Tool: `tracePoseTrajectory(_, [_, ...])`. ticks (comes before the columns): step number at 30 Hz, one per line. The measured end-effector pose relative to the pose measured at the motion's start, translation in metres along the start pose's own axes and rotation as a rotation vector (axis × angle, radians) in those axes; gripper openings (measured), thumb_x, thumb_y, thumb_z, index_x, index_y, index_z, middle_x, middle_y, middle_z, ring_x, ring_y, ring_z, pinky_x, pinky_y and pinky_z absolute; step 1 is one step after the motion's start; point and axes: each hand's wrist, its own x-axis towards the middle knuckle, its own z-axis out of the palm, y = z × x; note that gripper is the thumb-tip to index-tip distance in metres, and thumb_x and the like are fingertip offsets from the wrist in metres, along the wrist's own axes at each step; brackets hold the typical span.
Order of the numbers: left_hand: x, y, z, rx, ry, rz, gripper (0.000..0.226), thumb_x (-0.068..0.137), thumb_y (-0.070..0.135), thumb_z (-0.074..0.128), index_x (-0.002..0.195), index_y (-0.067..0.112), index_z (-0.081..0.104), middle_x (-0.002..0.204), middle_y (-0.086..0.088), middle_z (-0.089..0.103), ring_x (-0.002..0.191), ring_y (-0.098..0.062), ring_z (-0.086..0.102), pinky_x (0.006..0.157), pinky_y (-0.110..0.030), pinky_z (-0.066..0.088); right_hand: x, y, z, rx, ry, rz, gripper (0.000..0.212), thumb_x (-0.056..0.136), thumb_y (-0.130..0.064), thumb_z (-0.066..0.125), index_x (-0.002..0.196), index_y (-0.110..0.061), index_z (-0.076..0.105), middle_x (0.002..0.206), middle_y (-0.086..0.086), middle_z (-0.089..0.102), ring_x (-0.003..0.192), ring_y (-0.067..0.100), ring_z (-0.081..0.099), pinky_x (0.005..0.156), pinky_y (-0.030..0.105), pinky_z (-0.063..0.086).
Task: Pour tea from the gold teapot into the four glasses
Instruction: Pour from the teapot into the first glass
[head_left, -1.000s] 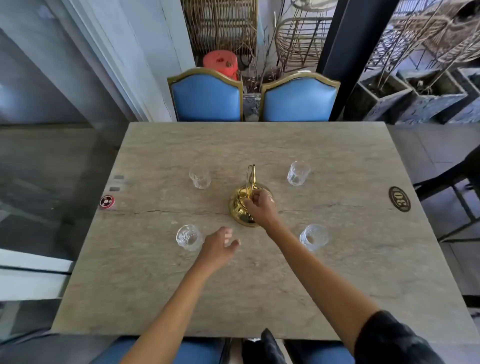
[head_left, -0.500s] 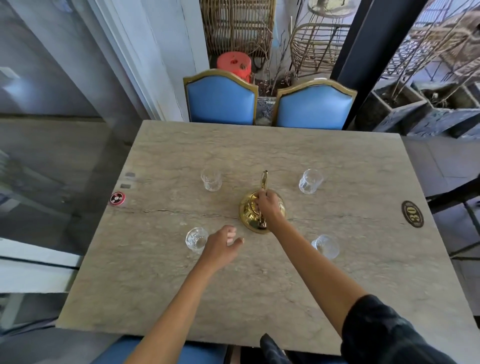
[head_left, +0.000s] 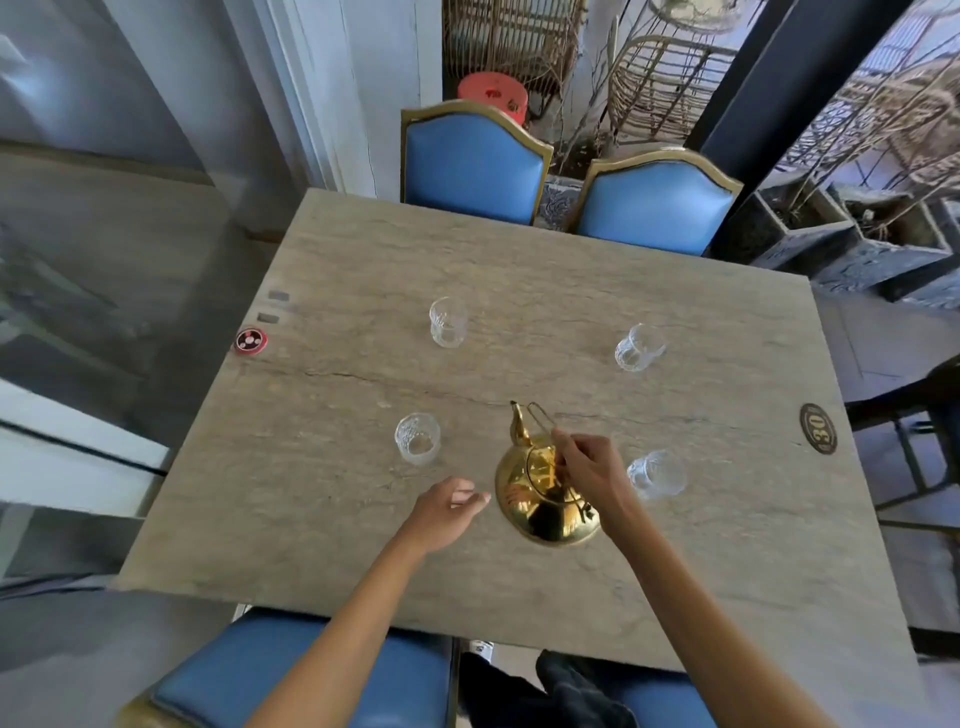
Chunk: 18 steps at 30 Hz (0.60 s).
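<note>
The gold teapot (head_left: 543, 493) hangs above the stone table (head_left: 519, 270), its spout pointing away from me. My right hand (head_left: 589, 470) is shut on its thin wire handle. My left hand (head_left: 447, 512) hovers just left of the pot with fingers loosely apart, holding nothing. Clear glasses stand around it: one near left (head_left: 417, 445), one near right (head_left: 657, 474) just beyond my right hand, one far left (head_left: 448, 322) and one far right (head_left: 638, 347). Whether any glass holds tea cannot be made out.
A red round disc (head_left: 251, 341) lies near the table's left edge and a dark oval "30" badge (head_left: 818, 435) near the right edge. Two blue chairs (head_left: 475, 163) stand at the far side. Another blue seat (head_left: 291, 680) is below me.
The teapot has come up off the table in my right hand and moved closer to me. My left hand stayed beside it. The camera view has shifted.
</note>
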Motion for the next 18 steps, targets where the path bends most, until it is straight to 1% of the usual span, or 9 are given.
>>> tracePoseTrajectory(2, [-0.005, -0.01, 0.002, -0.076, -0.037, -0.012, 0.064, 0.097, 0.056, 0.067, 0.144, 0.012, 0.06, 0.139, -0.003, 0.069, 0.122, -0.017, 0.066, 0.108, -0.039, 0.054, -0.021, -0.002, 0.004, -0.087, -0.014, 0.001, 0.055, 0.101, -0.042, 0.059, 0.058, -0.009, 0.059, 0.055, 0.004, 0.053, 0.055, 0.017, 0.049, 0.061, 0.034, 0.039])
tracePoseTrajectory(3, [-0.007, -0.014, 0.002, -0.116, -0.051, -0.023, 0.077, 0.091, 0.067, 0.068, 0.145, 0.013, 0.059, 0.139, 0.0, 0.068, 0.124, -0.016, 0.065, 0.109, -0.043, 0.055, -0.031, -0.003, 0.006, -0.117, -0.015, 0.002, 0.055, 0.101, -0.043, 0.059, 0.057, -0.011, 0.059, 0.054, 0.002, 0.054, 0.053, 0.016, 0.049, 0.06, 0.033, 0.039])
tracePoseTrajectory(5, [-0.011, -0.021, 0.005, -0.163, -0.072, -0.04, 0.099, 0.077, 0.084, 0.068, 0.149, 0.017, 0.055, 0.143, 0.003, 0.065, 0.128, -0.016, 0.062, 0.111, -0.042, 0.053, -0.048, -0.005, 0.011, -0.121, -0.017, -0.004, 0.053, 0.102, -0.042, 0.059, 0.054, -0.018, 0.059, 0.051, -0.002, 0.052, 0.05, 0.015, 0.046, 0.059, 0.033, 0.038])
tracePoseTrajectory(7, [-0.016, -0.025, 0.005, -0.196, -0.09, -0.037, 0.1, 0.078, 0.082, 0.069, 0.151, 0.017, 0.05, 0.147, 0.003, 0.06, 0.131, -0.015, 0.058, 0.11, -0.034, 0.048, -0.062, -0.01, 0.018, -0.08, -0.029, -0.009, 0.053, 0.102, -0.04, 0.058, 0.053, -0.019, 0.059, 0.049, -0.005, 0.052, 0.048, 0.013, 0.044, 0.058, 0.034, 0.037])
tracePoseTrajectory(8, [-0.017, -0.028, 0.006, -0.229, -0.098, -0.041, 0.104, 0.074, 0.084, 0.071, 0.151, 0.017, 0.05, 0.146, 0.004, 0.061, 0.13, -0.015, 0.058, 0.108, -0.032, 0.048, -0.068, -0.013, 0.023, -0.072, -0.034, -0.012, 0.053, 0.102, -0.039, 0.058, 0.054, -0.019, 0.06, 0.049, -0.006, 0.051, 0.047, 0.012, 0.044, 0.057, 0.033, 0.036])
tracePoseTrajectory(10, [-0.021, -0.035, 0.006, -0.313, -0.12, -0.039, 0.118, 0.057, 0.091, 0.075, 0.148, 0.019, 0.052, 0.138, 0.004, 0.066, 0.124, -0.014, 0.063, 0.107, -0.033, 0.05, -0.077, -0.019, 0.033, -0.077, -0.043, -0.025, 0.052, 0.103, -0.039, 0.057, 0.055, -0.018, 0.06, 0.048, -0.007, 0.05, 0.047, 0.011, 0.043, 0.055, 0.031, 0.035])
tracePoseTrajectory(13, [-0.022, -0.046, 0.003, -0.415, -0.123, -0.028, 0.118, 0.052, 0.086, 0.082, 0.147, 0.023, 0.052, 0.132, 0.003, 0.07, 0.12, -0.015, 0.069, 0.109, -0.038, 0.055, -0.086, -0.028, 0.05, -0.082, -0.056, -0.037, 0.051, 0.103, -0.04, 0.056, 0.059, -0.016, 0.061, 0.05, -0.006, 0.049, 0.05, 0.015, 0.042, 0.057, 0.034, 0.034])
tracePoseTrajectory(15, [-0.023, -0.051, -0.002, -0.48, -0.099, -0.019, 0.119, 0.049, 0.085, 0.086, 0.146, 0.023, 0.053, 0.131, 0.001, 0.071, 0.117, -0.016, 0.071, 0.106, -0.039, 0.058, -0.087, -0.034, 0.06, -0.084, -0.057, -0.035, 0.052, 0.103, -0.04, 0.056, 0.061, -0.01, 0.06, 0.052, -0.004, 0.048, 0.052, 0.016, 0.041, 0.057, 0.035, 0.033])
tracePoseTrajectory(18, [-0.024, -0.052, -0.01, -0.56, -0.073, -0.001, 0.118, 0.045, 0.083, 0.087, 0.143, 0.026, 0.055, 0.128, 0.002, 0.072, 0.116, -0.017, 0.072, 0.098, -0.036, 0.061, -0.088, -0.042, 0.074, -0.111, -0.064, -0.054, 0.058, 0.103, -0.041, 0.055, 0.068, 0.006, 0.058, 0.055, 0.001, 0.048, 0.054, 0.017, 0.041, 0.058, 0.036, 0.033])
